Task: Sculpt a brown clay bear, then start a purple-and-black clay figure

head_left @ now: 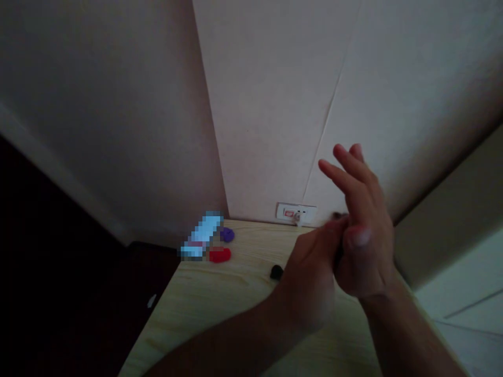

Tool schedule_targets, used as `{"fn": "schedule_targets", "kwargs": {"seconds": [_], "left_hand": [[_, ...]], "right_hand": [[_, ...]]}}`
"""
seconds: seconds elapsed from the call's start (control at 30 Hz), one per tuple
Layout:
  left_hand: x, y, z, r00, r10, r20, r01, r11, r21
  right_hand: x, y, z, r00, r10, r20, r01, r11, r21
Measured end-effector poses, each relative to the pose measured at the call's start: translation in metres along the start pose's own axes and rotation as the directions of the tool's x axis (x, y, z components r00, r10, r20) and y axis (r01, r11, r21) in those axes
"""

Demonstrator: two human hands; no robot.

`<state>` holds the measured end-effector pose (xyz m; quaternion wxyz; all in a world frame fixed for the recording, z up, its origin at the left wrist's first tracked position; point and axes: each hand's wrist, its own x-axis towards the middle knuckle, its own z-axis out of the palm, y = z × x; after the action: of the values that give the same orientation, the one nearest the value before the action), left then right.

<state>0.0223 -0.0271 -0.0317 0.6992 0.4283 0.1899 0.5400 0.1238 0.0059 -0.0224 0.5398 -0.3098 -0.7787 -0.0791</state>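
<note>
Both hands meet above the right part of the wooden tabletop. My left hand (308, 280) is closed, its fingertips against the right palm side. My right hand (369, 230) touches it, with thumb bent inward and several other fingers stretched upward and apart. A small dark patch shows between the hands; what they grip there is mostly hidden. Just left of my left hand lies a small black lump (276, 272) on the table. Farther left are a red elongated lump (220, 255) and a purple rounded lump (227, 234).
A phone-like object (204, 235), pixelated and bright, rests at the left back corner of the wooden table (188, 309). A wall socket with a switch (288, 213) sits just above the back edge. Pale walls rise behind. A small white scrap (151, 300) lies on the dark floor.
</note>
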Motion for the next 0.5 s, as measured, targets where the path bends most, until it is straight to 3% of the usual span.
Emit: {"fn": "schedule_targets", "kwargs": {"seconds": [0.07, 0.2, 0.37, 0.5], "left_hand": [[0.003, 0.005, -0.003, 0.998, 0.044, 0.041, -0.042, 0.997, -0.061], [0.0, 0.014, -0.004, 0.996, 0.075, -0.042, -0.08, 0.983, -0.163], [0.0, 0.022, -0.008, 0.977, 0.134, -0.167, -0.16, 0.975, -0.155], [0.006, 0.018, -0.013, 0.944, 0.177, -0.279, -0.167, 0.984, 0.06]], "right_hand": [[0.0, 0.017, 0.004, 1.0, 0.006, -0.01, -0.006, 1.0, -0.028], [-0.005, 0.025, 0.017, 0.998, 0.068, -0.009, -0.069, 0.997, -0.041], [-0.012, -0.012, 0.03, 0.994, 0.023, 0.105, -0.037, 0.991, 0.128], [-0.015, -0.039, 0.031, 0.985, -0.023, 0.174, -0.01, 0.983, 0.185]]}}
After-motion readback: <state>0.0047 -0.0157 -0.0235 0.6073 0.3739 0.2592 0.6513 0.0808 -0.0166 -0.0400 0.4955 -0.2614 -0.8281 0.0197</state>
